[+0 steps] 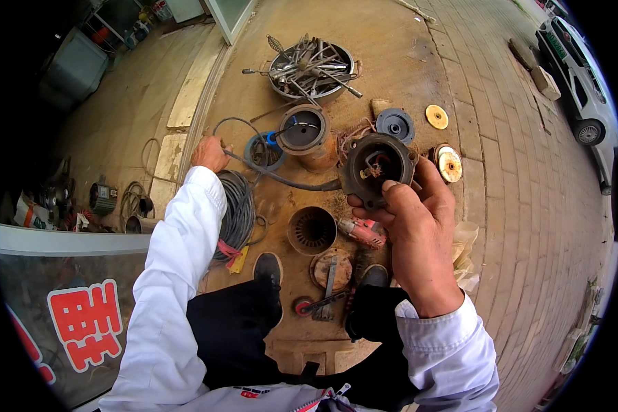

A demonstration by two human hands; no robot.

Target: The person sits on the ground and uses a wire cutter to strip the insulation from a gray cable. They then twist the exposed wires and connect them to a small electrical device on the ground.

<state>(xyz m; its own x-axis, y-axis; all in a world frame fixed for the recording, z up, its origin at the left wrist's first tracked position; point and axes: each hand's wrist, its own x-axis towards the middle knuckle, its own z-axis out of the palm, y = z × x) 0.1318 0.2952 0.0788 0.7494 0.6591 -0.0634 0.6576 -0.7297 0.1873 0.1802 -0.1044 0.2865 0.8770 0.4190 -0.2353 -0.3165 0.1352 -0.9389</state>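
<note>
Housing (386, 154), dark metal, round, one: held up in my right hand (419, 220), thumb at the mouth, fingers wrapped beneath; mouth faces me. Wires (371, 169), copper-ended, a small bunch: inside the housing, just beyond my thumb. Cable (281, 177), black: leaves the housing on the left of this grip and runs to my left hand (211, 154), whose fingers are closed about it. Coil (235, 209), dark cable: just below my left hand. Drum (316, 154), rusty, open-topped: between my two grips, a little beyond them. Sleeve (312, 230), slotted inside: left of and below my right grip. Drill (367, 232), red: lower left, near the same hand. Disc (395, 125), blue-grey: just beyond the housing. Plate (437, 117), yellowish, round: farther beyond, to the right. Pan (343, 93), heaped with metal tools (312, 65): well beyond both grips.
</note>
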